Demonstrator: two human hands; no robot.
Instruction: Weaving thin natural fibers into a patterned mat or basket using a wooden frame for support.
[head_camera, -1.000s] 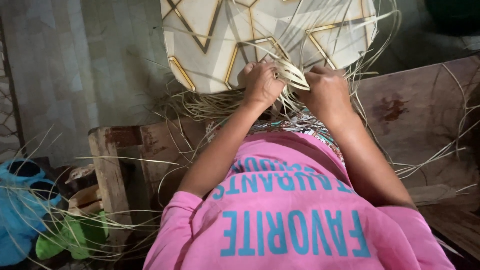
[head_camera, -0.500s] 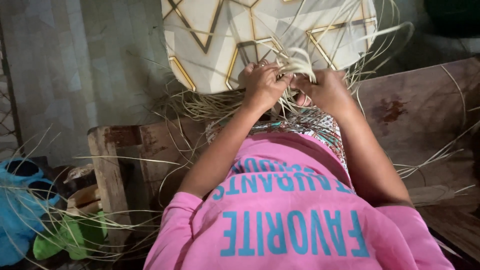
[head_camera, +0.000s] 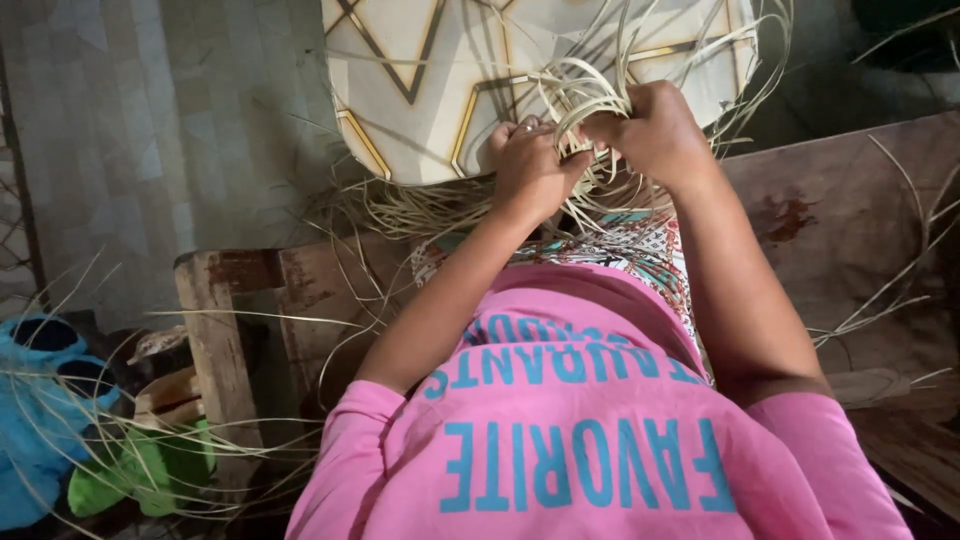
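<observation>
The person sits on a worn wooden bench, and everything else is easiest placed from it. Above its near edge, both hands meet at a bundle of pale reed strips. The left hand is clenched around the lower part of the bundle, knuckles up, a ring showing on one finger. The right hand is closed just beside it, pinching a looped handful of the same strips, so the two fists nearly touch. The strips curl up and over the fingers and spill down in a tangle toward the person's lap.

Beyond the hands, further from the bench, stands a cream-coloured woven piece with gold and dark lines forming angular star shapes; loose strips fan out from its lower edge and right side. The person wears a pink shirt with turquoise lettering, over a patterned cloth on the lap.

To the left of the bench, low on the floor, lie a blue sandal and a green sandal, with stray strips crossing over them. More strips trail across the bench's right part.
</observation>
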